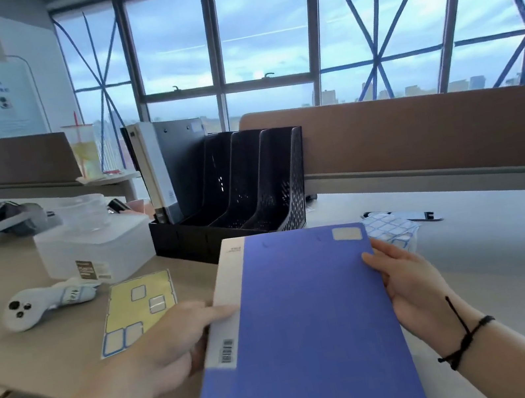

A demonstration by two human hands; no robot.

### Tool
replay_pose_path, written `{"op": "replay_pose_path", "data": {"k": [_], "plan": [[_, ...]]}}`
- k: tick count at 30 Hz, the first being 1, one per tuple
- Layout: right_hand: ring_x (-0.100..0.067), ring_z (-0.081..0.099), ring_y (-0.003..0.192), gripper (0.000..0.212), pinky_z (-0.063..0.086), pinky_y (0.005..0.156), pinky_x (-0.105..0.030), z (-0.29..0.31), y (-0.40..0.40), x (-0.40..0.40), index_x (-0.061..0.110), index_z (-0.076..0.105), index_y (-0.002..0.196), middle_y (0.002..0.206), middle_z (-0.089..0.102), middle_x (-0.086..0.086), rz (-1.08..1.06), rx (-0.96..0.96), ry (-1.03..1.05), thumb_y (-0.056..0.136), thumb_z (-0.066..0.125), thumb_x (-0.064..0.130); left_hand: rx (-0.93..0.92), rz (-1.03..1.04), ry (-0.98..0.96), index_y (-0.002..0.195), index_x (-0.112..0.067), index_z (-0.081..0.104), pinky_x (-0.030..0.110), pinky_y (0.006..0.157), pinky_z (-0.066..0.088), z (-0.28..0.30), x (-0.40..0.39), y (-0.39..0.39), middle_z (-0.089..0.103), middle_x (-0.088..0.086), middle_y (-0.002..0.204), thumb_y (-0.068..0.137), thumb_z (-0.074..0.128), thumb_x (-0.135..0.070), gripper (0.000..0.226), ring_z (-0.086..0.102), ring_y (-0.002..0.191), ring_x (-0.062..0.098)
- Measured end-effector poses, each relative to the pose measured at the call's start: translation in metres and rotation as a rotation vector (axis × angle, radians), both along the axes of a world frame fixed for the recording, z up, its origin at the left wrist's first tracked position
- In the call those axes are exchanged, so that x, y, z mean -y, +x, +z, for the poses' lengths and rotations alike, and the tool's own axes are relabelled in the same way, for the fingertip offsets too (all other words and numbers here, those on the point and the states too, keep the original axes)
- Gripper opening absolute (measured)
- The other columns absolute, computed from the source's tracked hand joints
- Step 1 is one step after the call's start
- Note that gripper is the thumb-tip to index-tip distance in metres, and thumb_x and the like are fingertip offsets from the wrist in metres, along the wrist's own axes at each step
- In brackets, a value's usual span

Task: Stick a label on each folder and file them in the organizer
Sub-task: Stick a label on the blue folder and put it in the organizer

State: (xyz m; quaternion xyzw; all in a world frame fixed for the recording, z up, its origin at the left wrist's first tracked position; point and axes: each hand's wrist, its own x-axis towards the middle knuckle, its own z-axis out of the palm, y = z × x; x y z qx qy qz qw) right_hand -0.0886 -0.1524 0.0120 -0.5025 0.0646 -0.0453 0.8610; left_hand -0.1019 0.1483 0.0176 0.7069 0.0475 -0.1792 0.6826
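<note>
Both hands grip blue folder (309,323): left hand (177,341) at spine, right hand (403,279) at far edge. Organizer (251,183) just beyond; three right slots free. Label sheet (137,310) left on worktop (508,262).

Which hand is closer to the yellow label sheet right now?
Left. The left hand grips the blue folder's spine edge just right of the yellow label sheet. The right hand holds the folder's opposite edge, farther away.

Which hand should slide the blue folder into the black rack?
Probably the right hand. It grips the blue folder by its free edge, in line with the organizer and its open slots. The left hand holds the spine, farther left.
</note>
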Motion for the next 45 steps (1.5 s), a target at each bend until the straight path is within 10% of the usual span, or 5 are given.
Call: {"op": "replay_pose_path", "data": {"k": [12,18,24,40,45], "plan": [[-0.011,0.069,0.100,0.035,0.054,0.068,-0.025,0.067,0.014,-0.045,0.031,0.059,0.117,0.123,0.065,0.011,-0.195,0.276,-0.663,0.090,0.072,0.014,0.337,0.240,-0.167,0.116,-0.006,0.068,0.050,0.080,0.059,0.065,-0.017,0.004,0.077,0.018,0.102,0.098,0.057,-0.008,0.022,0.075,0.089,0.036],[-0.008,0.025,0.147,0.063,0.032,0.114,-0.029,0.087,0.052,-0.116,0.038,0.039,0.147,0.159,0.022,0.018,0.007,0.464,-1.363,0.090,0.062,0.054,0.503,0.504,-0.275,0.109,-0.008,0.068,0.045,0.067,0.061,0.124,-0.043,0.051,0.075,0.018,0.102,0.096,0.059,-0.007,0.016,0.073,0.083,0.034],[-0.011,0.023,0.150,0.072,0.031,0.117,-0.030,0.112,0.118,-0.194,0.050,0.024,0.152,0.166,0.008,0.015,0.194,0.535,-1.364,0.090,0.057,0.062,0.752,0.782,-0.222,0.093,-0.016,0.070,0.058,0.089,0.056,0.164,-0.068,0.110,0.075,0.014,0.102,0.077,0.063,-0.021,0.018,0.071,0.097,0.036],[-0.009,0.018,0.151,0.116,0.029,0.108,-0.023,0.112,0.283,-0.289,0.051,-0.009,0.153,0.167,-0.005,0.017,0.268,0.574,-1.171,0.075,0.077,0.061,1.103,0.926,0.134,0.101,-0.013,0.051,0.008,0.053,0.037,0.172,-0.097,0.260,0.053,-0.006,0.080,0.095,0.052,-0.012,0.006,0.051,0.065,0.000],[-0.011,0.021,0.151,0.114,0.031,0.112,-0.027,0.088,0.305,-0.284,0.049,-0.012,0.154,0.167,-0.007,0.014,0.227,0.517,-1.213,0.078,0.074,0.060,1.048,0.890,0.226,0.109,-0.009,0.052,0.023,0.065,0.041,0.152,-0.092,0.305,0.056,0.001,0.091,0.096,0.053,-0.014,0.014,0.056,0.080,0.014]]}}
